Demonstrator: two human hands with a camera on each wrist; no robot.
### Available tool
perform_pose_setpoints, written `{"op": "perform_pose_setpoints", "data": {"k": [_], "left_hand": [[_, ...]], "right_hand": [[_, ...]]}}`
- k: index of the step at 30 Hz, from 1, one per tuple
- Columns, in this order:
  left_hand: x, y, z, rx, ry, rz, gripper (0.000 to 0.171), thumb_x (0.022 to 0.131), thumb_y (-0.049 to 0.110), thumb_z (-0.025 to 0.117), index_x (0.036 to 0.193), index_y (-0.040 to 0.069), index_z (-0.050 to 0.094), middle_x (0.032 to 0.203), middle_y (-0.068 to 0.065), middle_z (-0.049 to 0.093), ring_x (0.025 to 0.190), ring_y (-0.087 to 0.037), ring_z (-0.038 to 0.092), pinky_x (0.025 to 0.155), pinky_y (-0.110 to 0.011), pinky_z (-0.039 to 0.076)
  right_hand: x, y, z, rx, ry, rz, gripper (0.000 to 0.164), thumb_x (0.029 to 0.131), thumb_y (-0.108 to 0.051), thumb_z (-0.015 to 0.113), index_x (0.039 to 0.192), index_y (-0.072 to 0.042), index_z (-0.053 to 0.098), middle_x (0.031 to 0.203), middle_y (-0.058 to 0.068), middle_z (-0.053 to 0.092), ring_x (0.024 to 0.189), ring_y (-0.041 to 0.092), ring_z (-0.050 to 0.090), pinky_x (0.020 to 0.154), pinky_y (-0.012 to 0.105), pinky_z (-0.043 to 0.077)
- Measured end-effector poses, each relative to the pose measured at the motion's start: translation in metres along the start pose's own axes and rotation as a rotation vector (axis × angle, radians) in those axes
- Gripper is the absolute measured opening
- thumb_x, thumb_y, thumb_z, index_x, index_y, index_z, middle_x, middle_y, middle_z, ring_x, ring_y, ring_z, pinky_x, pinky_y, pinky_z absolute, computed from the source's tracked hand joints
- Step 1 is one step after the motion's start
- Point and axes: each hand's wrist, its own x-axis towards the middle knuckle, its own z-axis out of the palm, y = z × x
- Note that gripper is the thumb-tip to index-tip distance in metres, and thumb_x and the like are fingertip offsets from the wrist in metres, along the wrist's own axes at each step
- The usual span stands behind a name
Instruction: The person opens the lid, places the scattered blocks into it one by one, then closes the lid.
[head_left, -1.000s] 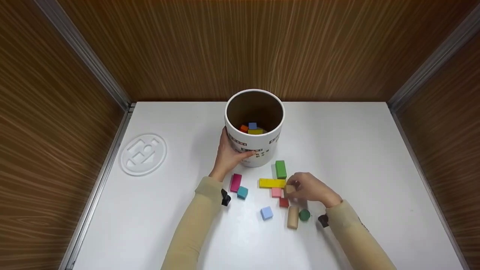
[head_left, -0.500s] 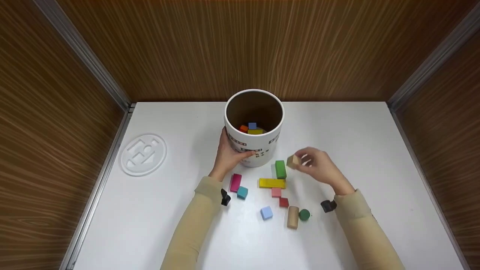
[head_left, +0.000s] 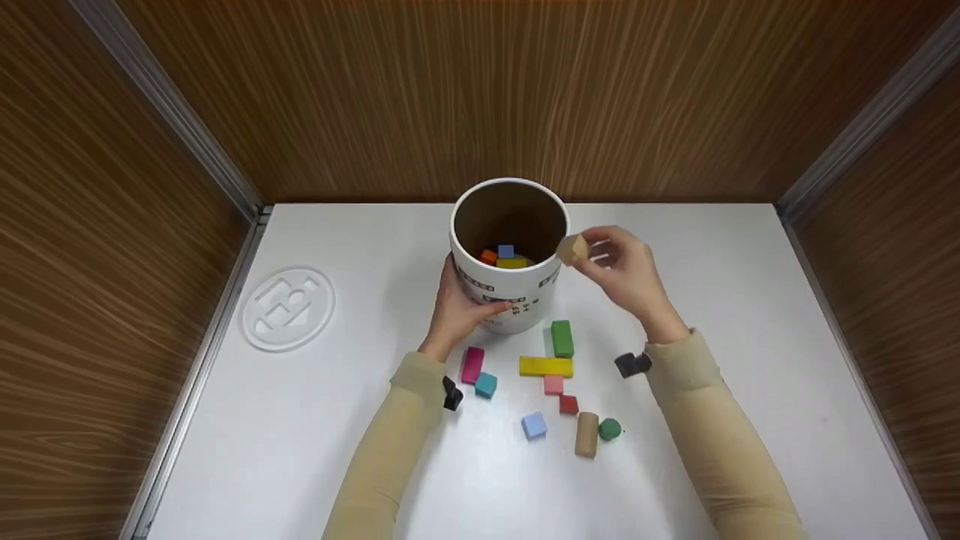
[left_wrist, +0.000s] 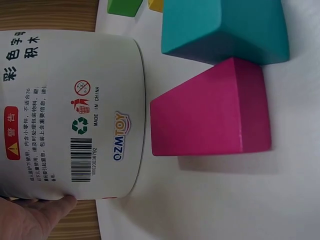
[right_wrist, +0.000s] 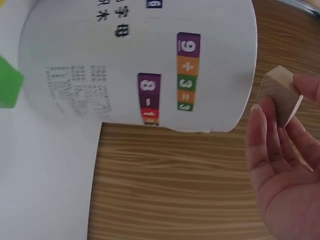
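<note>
A tall white cylindrical tub point(head_left: 521, 286) with printed letters stands upright at the table's back middle. My left hand point(head_left: 457, 311) holds its left side, thumb across the front; part of that hand point(left_wrist: 32, 220) shows low in the left wrist view. Between thumb and fingers, my right hand point(head_left: 628, 276) pinches a plain wooden block point(head_left: 573, 249) at the tub's right rim. The right wrist view shows this faceted block point(right_wrist: 280, 92) just beyond the tub's rim. Inside the tub lie a yellow block point(head_left: 511, 263), a blue block point(head_left: 505, 251) and an orange block point(head_left: 488, 256).
On the white table in front of the tub lie a green block point(head_left: 562, 339), a yellow bar point(head_left: 546, 367), a magenta block point(head_left: 472, 365), a teal cube point(head_left: 486, 385) and several others, including a wooden cylinder point(head_left: 587, 435). A white disc with cut-out shapes point(head_left: 288, 308) lies left.
My right hand has lifted the wooden block from beside the yellow bar and carried it up and away from me to the tub's rim. The left hand has stayed on the tub.
</note>
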Motion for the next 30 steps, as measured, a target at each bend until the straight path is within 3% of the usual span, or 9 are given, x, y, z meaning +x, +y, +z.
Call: {"op": "perform_pose_setpoints", "data": {"k": [6, 10, 17, 22, 30], "left_hand": [[0.001, -0.001, 0.0, -0.021, 0.003, 0.023, 0.125, 0.06, 0.046, 0.092, 0.154, 0.032, 0.01, 0.155, -0.001, 0.028, 0.139, -0.011, 0.028, 0.118, -0.04, 0.023], [0.0, -0.002, 0.0, -0.036, 0.002, 0.035, 0.125, 0.06, 0.045, 0.093, 0.154, 0.031, 0.011, 0.155, -0.003, 0.029, 0.138, -0.01, 0.029, 0.117, -0.04, 0.023], [-0.002, 0.001, 0.0, -0.013, 0.002, 0.006, 0.127, 0.06, 0.049, 0.091, 0.154, 0.037, 0.007, 0.156, 0.008, 0.025, 0.141, -0.008, 0.025, 0.117, -0.038, 0.023], [-0.003, 0.0, 0.001, -0.009, 0.006, 0.006, 0.127, 0.061, 0.049, 0.091, 0.155, 0.036, 0.007, 0.155, 0.01, 0.024, 0.142, -0.009, 0.024, 0.117, -0.04, 0.023], [-0.004, 0.0, 0.0, 0.004, 0.003, 0.011, 0.126, 0.063, 0.048, 0.091, 0.155, 0.034, 0.006, 0.156, 0.01, 0.023, 0.142, -0.01, 0.024, 0.117, -0.039, 0.023]], "right_hand": [[0.016, -0.012, 0.017, 0.047, 0.039, -0.016, 0.038, 0.087, -0.006, 0.073, 0.122, 0.002, 0.061, 0.116, 0.013, 0.061, 0.1, 0.022, 0.063, 0.08, 0.022, 0.055], [0.017, -0.012, 0.024, 0.072, 0.048, -0.015, 0.046, 0.088, -0.002, 0.071, 0.13, 0.003, 0.054, 0.123, 0.019, 0.057, 0.105, 0.029, 0.062, 0.085, 0.033, 0.056], [0.005, 0.008, 0.016, 0.024, 0.059, 0.034, 0.042, 0.091, -0.015, 0.071, 0.128, -0.003, 0.054, 0.122, 0.014, 0.057, 0.105, 0.022, 0.06, 0.087, 0.039, 0.054], [-0.007, 0.034, 0.016, -0.056, -0.019, 0.158, 0.044, 0.091, -0.019, 0.071, 0.128, -0.002, 0.053, 0.116, 0.016, 0.057, 0.106, 0.031, 0.058, 0.087, 0.043, 0.053], [-0.021, 0.067, 0.029, -0.181, -0.17, 0.32, 0.045, 0.091, -0.022, 0.072, 0.126, -0.002, 0.053, 0.112, 0.017, 0.059, 0.101, 0.031, 0.058, 0.087, 0.044, 0.054]]}}
